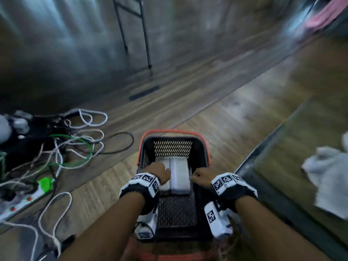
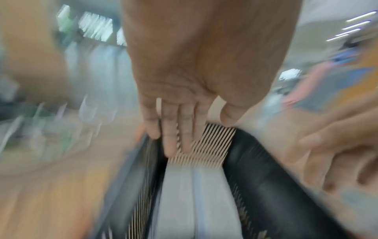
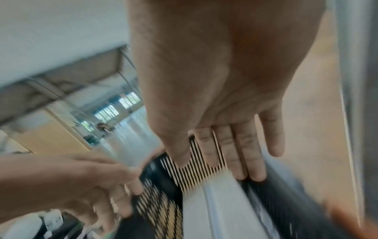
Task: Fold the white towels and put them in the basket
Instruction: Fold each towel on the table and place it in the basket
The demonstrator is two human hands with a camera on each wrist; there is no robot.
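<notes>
A black mesh basket (image 1: 146, 143) with an orange rim stands on the wood floor in front of me. Two folded white towels (image 1: 178, 174) lie side by side in its far half. My left hand (image 1: 160, 173) hovers over the left towel, and my right hand (image 1: 200, 178) is at the basket's right wall. In the left wrist view, the left hand (image 2: 192, 129) has straight fingers above the towels (image 2: 194, 202) and holds nothing. In the right wrist view, the right hand (image 3: 225, 145) is also straight-fingered and empty over the towels (image 3: 214, 210). A crumpled white towel (image 1: 327, 178) lies on the table at right.
A tangle of cables (image 1: 79, 147) and a power strip (image 1: 28, 196) cover the floor to the left. The table's edge (image 1: 263, 153) runs along the right side, close to the basket. Thin metal legs (image 1: 146, 38) stand farther back on the floor.
</notes>
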